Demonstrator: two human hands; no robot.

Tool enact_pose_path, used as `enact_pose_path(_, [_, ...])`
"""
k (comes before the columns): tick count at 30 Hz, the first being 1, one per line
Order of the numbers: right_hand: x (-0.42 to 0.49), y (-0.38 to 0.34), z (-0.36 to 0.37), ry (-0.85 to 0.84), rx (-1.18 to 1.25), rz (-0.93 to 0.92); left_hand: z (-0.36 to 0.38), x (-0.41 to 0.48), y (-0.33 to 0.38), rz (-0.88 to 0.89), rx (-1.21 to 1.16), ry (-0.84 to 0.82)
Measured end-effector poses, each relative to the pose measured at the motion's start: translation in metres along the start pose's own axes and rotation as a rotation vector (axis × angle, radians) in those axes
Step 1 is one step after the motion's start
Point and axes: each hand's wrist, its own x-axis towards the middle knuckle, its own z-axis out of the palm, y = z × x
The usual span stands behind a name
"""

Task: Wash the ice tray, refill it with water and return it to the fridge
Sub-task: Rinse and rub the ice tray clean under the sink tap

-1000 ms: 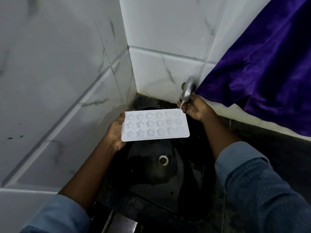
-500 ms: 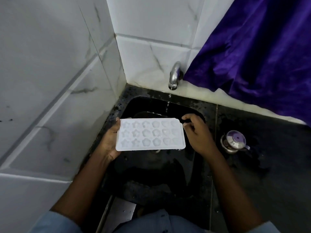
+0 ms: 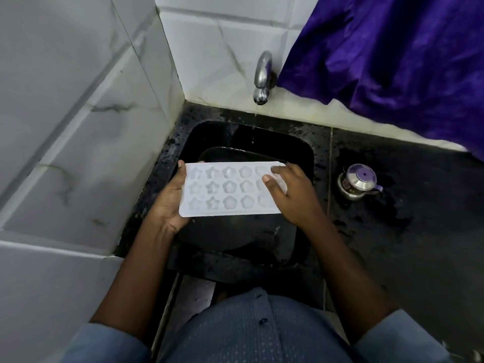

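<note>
A white ice tray (image 3: 227, 191) with star and flower moulds is held level over the black sink (image 3: 309, 155). My left hand (image 3: 169, 203) grips its left end from below. My right hand (image 3: 293, 195) lies over its right end, thumb on top, covering the last moulds. The metal tap (image 3: 262, 79) juts from the tiled wall behind the tray, and a thin trickle of water falls from it into the sink, beyond the tray's far edge.
White marble tiles (image 3: 78, 127) close in the left side and back. A purple curtain (image 3: 392, 53) hangs at the upper right. A small steel pot with a lid (image 3: 358, 180) stands on the wet black counter (image 3: 419, 231) right of the sink.
My right hand left the tap and came down onto the tray's right end. The tray moved back from under the tap, toward me. The flow thinned to a trickle.
</note>
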Motion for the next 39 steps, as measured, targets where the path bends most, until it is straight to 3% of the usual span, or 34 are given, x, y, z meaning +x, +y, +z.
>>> enact_pose_path(9, [-0.006, 0.000, -0.002, 0.117, -0.041, 0.065, -0.002, -0.011, -0.015, -0.016, -0.080, -0.010])
enact_pose_path(39, [-0.012, 0.000, 0.002, 0.091, -0.020, 0.043, -0.004, -0.017, -0.018, 0.004, -0.104, 0.009])
